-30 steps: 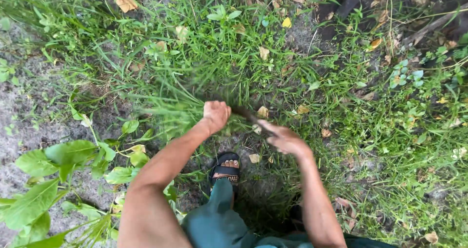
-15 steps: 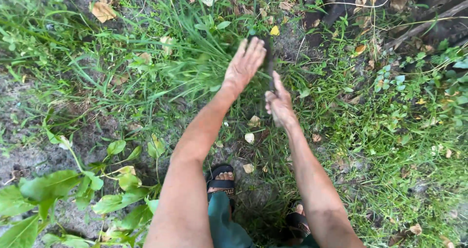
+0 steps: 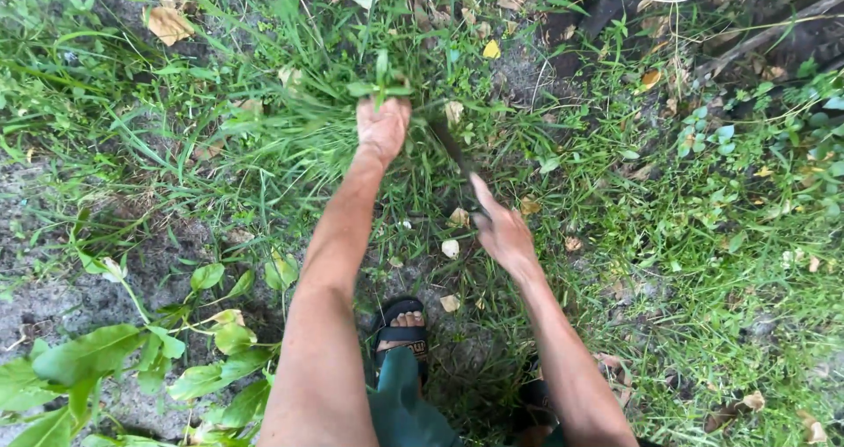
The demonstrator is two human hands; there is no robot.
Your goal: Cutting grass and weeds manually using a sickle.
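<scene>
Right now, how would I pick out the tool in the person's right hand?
Start from the person's two bare arms reaching up the middle of the grass patch. The right hand grips a dark blade slanting up and left toward the grass tuft bunched in the left hand. It is the only thin, dark, straight thing among green blades and pale dry leaves.

Two bare arms reach out, up toward 12 o'clock

The left hand is curled into a fist, arm stretched straight. The right hand sits lower, at about 4 o'clock from it, fingers closed, thumb pointing up
</scene>
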